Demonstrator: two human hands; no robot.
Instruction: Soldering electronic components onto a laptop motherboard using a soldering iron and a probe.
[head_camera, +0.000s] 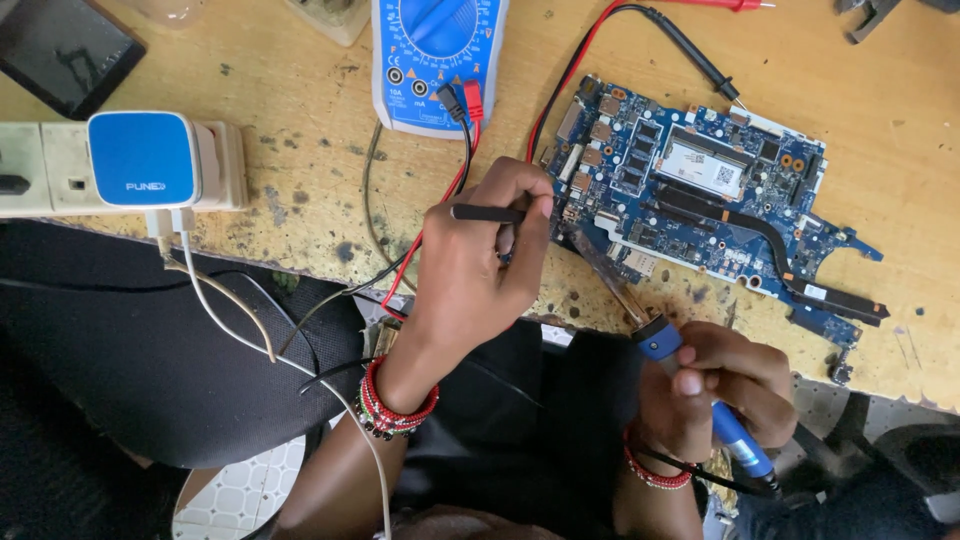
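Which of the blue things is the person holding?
The blue-handled soldering iron, gripped by the right hand. The blue multimeter and blue charger lie untouched.

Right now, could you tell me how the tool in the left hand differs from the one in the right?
The tweezers in the left hand are thin, black and lie level; the soldering iron in the right hand is thicker, blue-handled and slanted. Both point toward the circuit board.
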